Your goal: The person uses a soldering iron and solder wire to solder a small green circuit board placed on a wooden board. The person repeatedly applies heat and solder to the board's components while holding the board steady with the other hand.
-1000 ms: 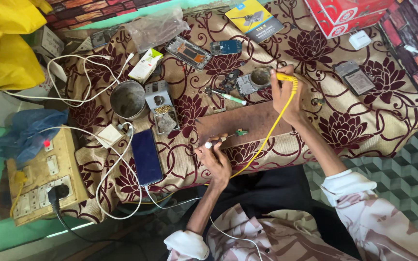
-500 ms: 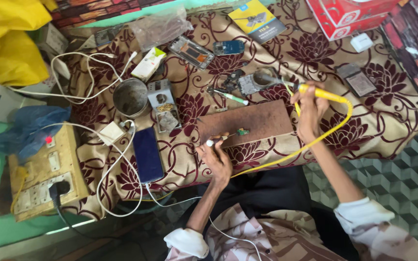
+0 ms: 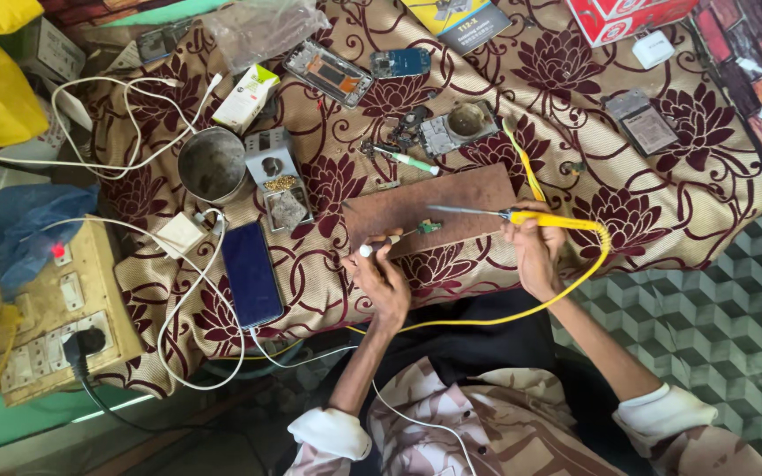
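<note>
**Soldering iron held over a small green board at a cluttered bench**

Maroon flowers on a beige patterned cloth covered the work surface, and a grey geometric floor showed at the lower right. Near the front edge of the cloth lay a brown wooden board, and on it sat a small green circuit board.

The right hand was closed around the yellow handle of a soldering iron, whose thin metal tip pointed left across the wooden board, just above and beside the green circuit board. Whether the tip touched anything could not be told. The iron's yellow cord looped down from the handle and ran back past the person's lap.

The left hand rested at the board's front edge, fingers pinched around a slim tool with a white end; its thin shaft reached toward the green circuit board.

Behind the board lay a small screwdriver with a green handle, a dismantled phone frame and a blue phone part. To the left stood a round metal bowl and, near it, a dark smartphone lying flat with a white cable plugged in. At the far left sat a yellowed switch-and-socket box with a black plug in it.
</note>
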`<state>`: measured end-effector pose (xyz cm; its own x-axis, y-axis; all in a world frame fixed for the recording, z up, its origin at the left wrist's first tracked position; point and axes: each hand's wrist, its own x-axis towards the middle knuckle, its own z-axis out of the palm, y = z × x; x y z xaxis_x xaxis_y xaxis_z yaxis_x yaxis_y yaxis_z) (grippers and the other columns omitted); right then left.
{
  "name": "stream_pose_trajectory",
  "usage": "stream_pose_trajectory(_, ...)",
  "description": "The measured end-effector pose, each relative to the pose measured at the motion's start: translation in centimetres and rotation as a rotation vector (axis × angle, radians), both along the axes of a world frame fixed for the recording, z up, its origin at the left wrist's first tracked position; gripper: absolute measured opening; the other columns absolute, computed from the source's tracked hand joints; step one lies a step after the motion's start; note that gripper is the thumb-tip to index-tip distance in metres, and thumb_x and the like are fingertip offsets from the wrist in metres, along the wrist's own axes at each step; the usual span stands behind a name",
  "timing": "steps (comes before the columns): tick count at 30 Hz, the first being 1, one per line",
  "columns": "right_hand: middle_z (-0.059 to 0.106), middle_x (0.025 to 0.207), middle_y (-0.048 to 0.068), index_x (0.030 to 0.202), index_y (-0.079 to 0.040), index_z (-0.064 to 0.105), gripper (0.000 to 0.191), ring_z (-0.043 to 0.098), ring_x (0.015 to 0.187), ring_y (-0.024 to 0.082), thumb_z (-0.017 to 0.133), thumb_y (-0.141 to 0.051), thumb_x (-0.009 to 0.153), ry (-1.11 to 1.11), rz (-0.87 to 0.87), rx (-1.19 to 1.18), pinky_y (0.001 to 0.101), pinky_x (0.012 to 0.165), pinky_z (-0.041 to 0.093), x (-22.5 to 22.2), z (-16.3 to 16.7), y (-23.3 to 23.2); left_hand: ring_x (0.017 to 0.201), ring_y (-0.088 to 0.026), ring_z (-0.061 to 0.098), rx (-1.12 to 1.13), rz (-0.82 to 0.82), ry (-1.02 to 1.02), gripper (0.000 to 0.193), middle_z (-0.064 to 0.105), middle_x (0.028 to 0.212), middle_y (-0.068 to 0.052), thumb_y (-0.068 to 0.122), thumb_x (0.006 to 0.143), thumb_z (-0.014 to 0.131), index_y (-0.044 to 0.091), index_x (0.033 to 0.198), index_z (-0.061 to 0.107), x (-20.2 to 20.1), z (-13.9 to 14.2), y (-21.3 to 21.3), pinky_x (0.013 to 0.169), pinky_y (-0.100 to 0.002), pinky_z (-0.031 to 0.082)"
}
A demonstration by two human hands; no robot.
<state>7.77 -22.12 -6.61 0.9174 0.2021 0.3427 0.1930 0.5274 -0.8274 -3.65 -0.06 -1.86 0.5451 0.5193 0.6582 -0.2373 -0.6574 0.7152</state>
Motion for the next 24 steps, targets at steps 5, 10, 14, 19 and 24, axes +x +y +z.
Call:
stream_pose_trajectory(5, 0.055, 0.084, 0.006, 0.114, -0.003, 0.052, 0.025, 0.052, 0.071, 0.014, 0.051, -0.028, 0.116, 0.035, -0.137, 0.106, 0.0314, 0.072, 0.048, 0.5, -1.9, 0.8, 0.085, -0.018, 0.060, -0.013, -0.005, 0.059, 0.011, 0.077, 0.108, -0.007, -0.003, 0.104, 0.049, 0.004, 0.106, 0.057, -0.1, 0.2, 0.0, 0.090, -0.037, 0.031)
stream_pose_trajectory(10, 0.056, 0.080, 0.009, 0.115, -0.005, 0.047, 0.023, 0.054, 0.071, 0.016, 0.046, -0.028, 0.117, -0.055, -0.165, -0.004, 0.0296, 0.070, 0.047, -0.5, -2.9, 0.5, 0.089, -0.018, 0.063, 0.025, 0.014, 0.048, 0.011, 0.077, 0.108, -0.007, -0.005, 0.104, 0.048, 0.003, 0.107, 0.055, -0.4, 0.4, 0.1, 0.092, -0.037, 0.032)
stream_pose_trajectory(14, 0.058, 0.083, 0.010, 0.117, -0.004, 0.045, 0.021, 0.058, 0.073, 0.017, 0.045, -0.026, 0.115, -0.086, -0.131, -0.028, 0.0310, 0.073, 0.051, -0.8, -3.1, 0.3, 0.089, -0.018, 0.063, -0.007, -0.034, 0.026, 0.014, 0.076, 0.108, -0.009, -0.007, 0.101, 0.047, 0.004, 0.104, 0.056, -0.6, 0.4, 0.1, 0.092, -0.037, 0.032)
stream_pose_trajectory(19, 0.061, 0.084, 0.012, 0.116, -0.002, 0.046, 0.021, 0.062, 0.072, 0.017, 0.046, -0.023, 0.114, -0.111, -0.120, -0.139, 0.0312, 0.071, 0.055, -1.1, -3.2, 0.2, 0.092, -0.022, 0.053, -0.029, -0.035, 0.016, 0.017, 0.076, 0.109, -0.009, -0.010, 0.100, 0.046, 0.004, 0.103, 0.056, -0.7, 0.1, -0.1, 0.091, -0.035, 0.035)
stream_pose_trajectory(24, 0.060, 0.081, 0.012, 0.114, -0.002, 0.046, 0.022, 0.059, 0.068, 0.016, 0.046, -0.023, 0.114, -0.106, -0.166, -0.223, 0.0292, 0.065, 0.054, -1.5, -3.2, 0.2, 0.091, -0.020, 0.056, -0.058, -0.062, 0.038, 0.015, 0.074, 0.108, -0.009, -0.011, 0.100, 0.048, 0.001, 0.105, 0.055, -1.0, 0.0, -0.1, 0.088, -0.033, 0.037)
